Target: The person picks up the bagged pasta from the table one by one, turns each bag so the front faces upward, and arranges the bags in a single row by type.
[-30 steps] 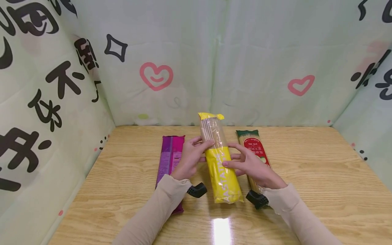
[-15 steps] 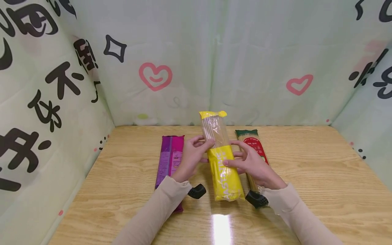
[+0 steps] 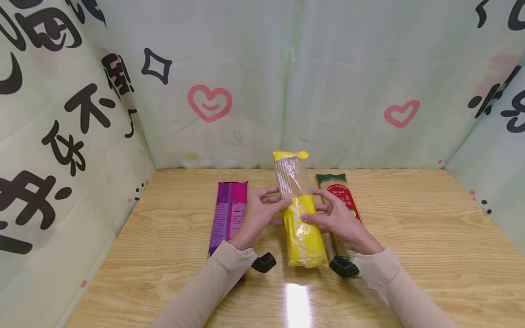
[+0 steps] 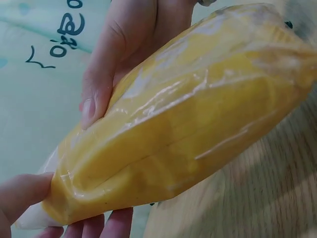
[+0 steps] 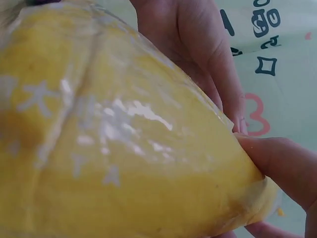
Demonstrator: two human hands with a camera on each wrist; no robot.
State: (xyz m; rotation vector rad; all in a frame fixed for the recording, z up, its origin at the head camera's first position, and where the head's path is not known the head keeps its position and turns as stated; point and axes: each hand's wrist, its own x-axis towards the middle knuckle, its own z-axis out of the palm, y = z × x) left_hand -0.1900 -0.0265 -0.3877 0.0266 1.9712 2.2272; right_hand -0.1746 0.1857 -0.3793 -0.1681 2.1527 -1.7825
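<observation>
The left hand (image 3: 257, 217) pinches the left edge of the yellow packet (image 3: 302, 234), thumb in front; the right hand (image 3: 339, 222) grips its right edge likewise. Both hold the yellow packet tilted over the wooden table (image 3: 430, 237). Left of the yellow packet lies a purple packet (image 3: 223, 218); right of it, a green-topped packet (image 3: 342, 193), partly hidden; beyond it, a pale curtain (image 3: 336, 82).

The yellow pack (image 3: 301, 206) is glossy, creased plastic (partly clear film); the desk (image 3: 426, 228) shiny wood grain, the curtain (image 3: 340, 91) matt cloth.
</observation>
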